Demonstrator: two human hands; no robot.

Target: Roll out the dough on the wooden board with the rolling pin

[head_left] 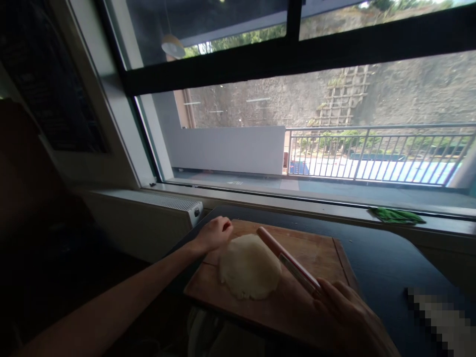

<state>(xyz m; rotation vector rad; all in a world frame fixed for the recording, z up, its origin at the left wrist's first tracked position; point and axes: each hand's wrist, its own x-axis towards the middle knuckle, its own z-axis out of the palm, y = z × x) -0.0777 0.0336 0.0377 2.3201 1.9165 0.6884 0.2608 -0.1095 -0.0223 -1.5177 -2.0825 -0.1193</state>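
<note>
A flattened round of pale dough point(250, 267) with a ragged near edge lies on a wooden cutting board point(314, 248). My right hand point(347, 310) is wrapped round the near end of a rolling pin point(288, 259). The pin slants up and left, its far tip by the dough's upper right edge; I cannot tell whether it touches the dough. At the board's upper left, beside the dough, is my left hand point(216, 233), fingers curled in with nothing visible in them.
The board rests on a dark table point(383, 258) below a large window. A green cloth point(396, 215) lies on the sill at the right. A white radiator point(148, 203) stands left of the table. Something pixelated point(442, 317) is at the lower right.
</note>
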